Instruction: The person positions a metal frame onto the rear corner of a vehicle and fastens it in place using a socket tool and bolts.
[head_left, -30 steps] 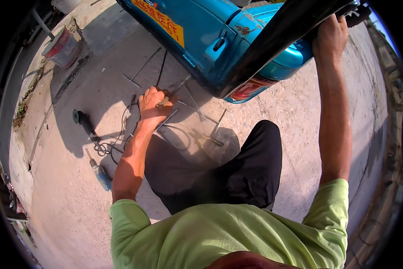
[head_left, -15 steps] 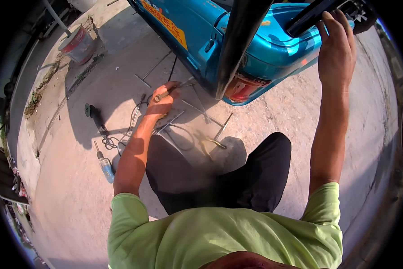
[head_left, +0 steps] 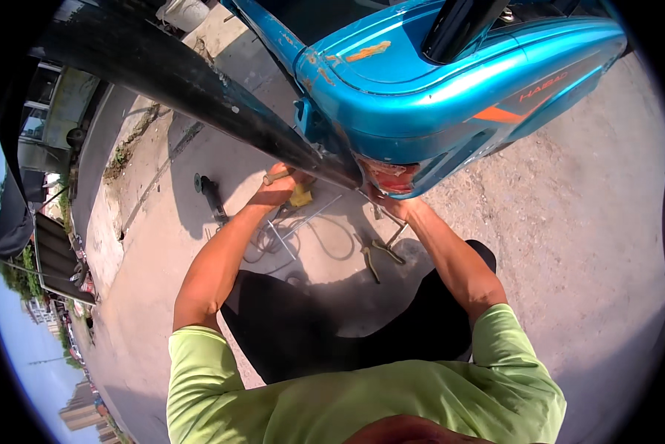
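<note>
Under a long black tube [head_left: 199,103], my left hand [head_left: 279,185] is closed on a wooden tool handle [head_left: 272,177]; the tool's far end is indistinct. A yellow object [head_left: 301,196] shows just below that hand. My right hand [head_left: 391,207] reaches beneath the rounded corner of a turquoise vehicle body [head_left: 421,96], beside its red, damaged-looking lamp [head_left: 388,174]; its fingertips are hidden. Pliers with yellowish handles [head_left: 377,255] lie on the concrete below, near thin metal T-bar tools [head_left: 284,238].
A black angle grinder [head_left: 212,196] and loose cable [head_left: 332,226] lie on the ground at left centre. My dark-trousered knees [head_left: 451,311] frame the work area. A pale bucket [head_left: 184,13] stands at the upper left, and an awning frame [head_left: 58,259] shows at the left rim.
My right hand has dropped from the top of the vehicle to under its lamp. The black tube now slants toward the upper left, and the view has shifted. My left hand still grips the handle.
</note>
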A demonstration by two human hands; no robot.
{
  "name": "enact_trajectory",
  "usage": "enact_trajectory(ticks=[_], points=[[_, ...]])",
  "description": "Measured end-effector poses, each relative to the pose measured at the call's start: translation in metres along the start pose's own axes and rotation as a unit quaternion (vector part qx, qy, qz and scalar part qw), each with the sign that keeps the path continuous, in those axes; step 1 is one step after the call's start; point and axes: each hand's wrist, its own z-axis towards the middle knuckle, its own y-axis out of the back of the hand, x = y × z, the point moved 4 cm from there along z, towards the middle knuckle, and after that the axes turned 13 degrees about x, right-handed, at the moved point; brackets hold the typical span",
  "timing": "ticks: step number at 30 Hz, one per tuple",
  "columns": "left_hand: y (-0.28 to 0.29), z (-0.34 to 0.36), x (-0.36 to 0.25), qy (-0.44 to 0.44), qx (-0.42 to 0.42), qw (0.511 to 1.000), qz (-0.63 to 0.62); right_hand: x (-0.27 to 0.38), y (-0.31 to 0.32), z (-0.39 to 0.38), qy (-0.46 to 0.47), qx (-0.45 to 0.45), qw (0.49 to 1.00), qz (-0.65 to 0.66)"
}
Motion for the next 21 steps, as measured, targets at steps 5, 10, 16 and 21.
enact_trajectory(ticks=[5, 10, 16, 21], points=[[-0.006, 0.007, -0.022, 0.026, 0.018, 0.997, 0.071, 0.031, 0.002, 0.048, 0.174, 0.13, 0.971, 0.097], [-0.005, -0.001, -0.027, 0.077, 0.012, 0.983, 0.166, 0.034, -0.006, 0.071, 0.258, 0.207, 0.937, 0.115], [-0.002, -0.001, -0.03, 0.117, 0.016, 0.961, 0.25, 0.035, 0.008, 0.077, 0.317, 0.241, 0.908, 0.129], [0.0, 0.008, -0.006, 0.032, 0.03, 0.989, 0.139, 0.047, 0.0, 0.088, 0.348, 0.278, 0.886, 0.129]])
